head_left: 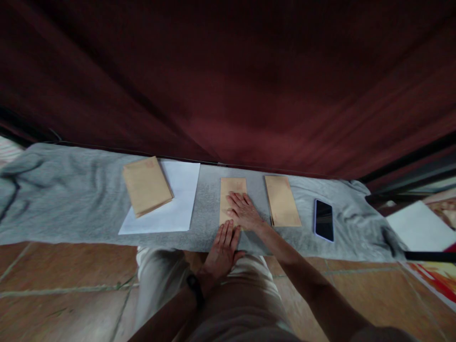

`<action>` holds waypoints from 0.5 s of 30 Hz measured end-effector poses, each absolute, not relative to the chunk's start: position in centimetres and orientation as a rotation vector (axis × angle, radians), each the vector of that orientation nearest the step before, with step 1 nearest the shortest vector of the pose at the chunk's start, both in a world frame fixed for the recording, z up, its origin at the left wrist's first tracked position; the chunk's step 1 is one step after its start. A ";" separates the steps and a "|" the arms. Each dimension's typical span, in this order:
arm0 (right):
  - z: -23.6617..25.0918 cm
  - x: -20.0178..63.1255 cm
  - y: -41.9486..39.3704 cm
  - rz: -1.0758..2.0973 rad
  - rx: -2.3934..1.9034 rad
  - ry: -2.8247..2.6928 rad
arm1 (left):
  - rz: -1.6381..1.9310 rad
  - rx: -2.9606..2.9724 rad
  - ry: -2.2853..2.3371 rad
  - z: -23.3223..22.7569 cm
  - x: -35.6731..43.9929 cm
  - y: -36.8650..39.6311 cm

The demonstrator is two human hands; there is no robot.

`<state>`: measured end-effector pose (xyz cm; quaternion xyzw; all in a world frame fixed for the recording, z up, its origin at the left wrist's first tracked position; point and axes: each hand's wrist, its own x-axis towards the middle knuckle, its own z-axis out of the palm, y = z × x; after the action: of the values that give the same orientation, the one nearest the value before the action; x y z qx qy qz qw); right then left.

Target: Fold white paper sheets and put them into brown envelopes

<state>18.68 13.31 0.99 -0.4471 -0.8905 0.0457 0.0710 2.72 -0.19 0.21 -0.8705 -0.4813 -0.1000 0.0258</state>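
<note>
A brown paper envelope (233, 184) lies upright on the grey cloth in front of me. My right hand (244, 211) rests flat on its middle, fingers stretched toward the upper left. At its near end my left hand (223, 249) lies with its fingers extended over the lower edge. Parts of the envelope are hidden under both hands. Just to the right sits a stack of brown envelopes (284, 202). Farther left, another stack of brown envelopes (147, 186) lies askew, partly over white paper (181, 204).
The narrow surface is covered with a wrinkled grey cloth (89, 194). A phone (324, 220) lies at its right. Dark red fabric (228, 95) rises behind it. Tiled floor (71, 270) shows below. A white sheet (420, 225) is at the far right.
</note>
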 end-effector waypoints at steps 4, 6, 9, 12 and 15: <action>1.3 19.3 11.6 0.188 -1.317 -2.679 | -0.263 -2.692 -1.506 0.7 3.1 -0.1; 1.6 19.7 10.8 0.220 -1.320 -2.677 | -0.260 -2.691 -1.533 0.9 3.3 0.0; 2.1 20.1 9.9 0.262 -1.294 -2.699 | -0.286 -2.714 -1.552 1.0 3.5 -0.1; 2.5 20.0 10.1 0.276 -1.191 -2.757 | -0.299 -2.737 -1.529 0.8 3.5 -0.2; 2.6 19.2 11.6 0.247 -1.099 -2.807 | -0.309 -2.734 -1.502 0.5 3.4 -0.3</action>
<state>19.19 11.56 2.62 -0.3628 -0.9265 0.0815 0.0582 3.43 -0.28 0.46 -0.8722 -0.4791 -0.0985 0.0036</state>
